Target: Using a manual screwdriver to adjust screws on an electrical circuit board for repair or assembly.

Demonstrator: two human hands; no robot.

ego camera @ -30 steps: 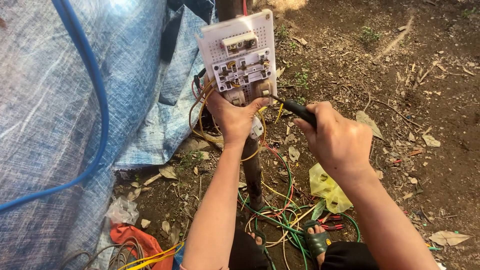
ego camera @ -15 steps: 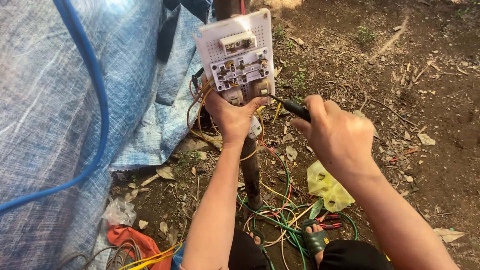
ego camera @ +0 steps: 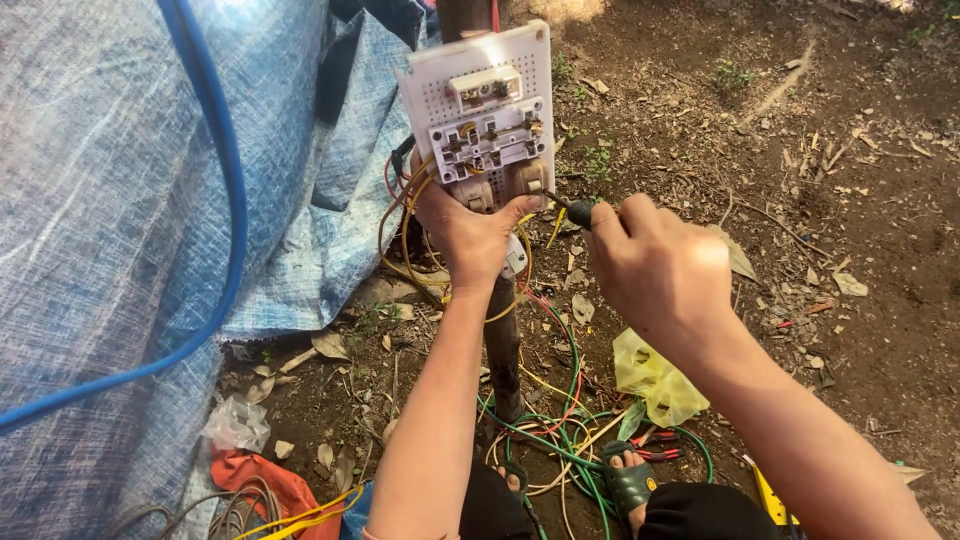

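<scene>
2 bare hands work at a white switch board (ego camera: 487, 110) fixed to a wooden post (ego camera: 503, 345). Left hand (ego camera: 468, 235) grips the board's lower edge, hiding it. Right hand (ego camera: 655, 270) closes around a screwdriver (ego camera: 572, 210), its handle mostly covered, tip at the board.

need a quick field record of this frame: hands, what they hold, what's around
left hand: grips the lower edge of the white switchboard panel, back side showing
right hand: holds a screwdriver, tip at the panel's bottom corner
panel mount: against a wooden post
wiring: yellow, red and green wires hang to the ground
left side: blue tarp, blue hose
ground: soil, yellow plastic bag
</scene>
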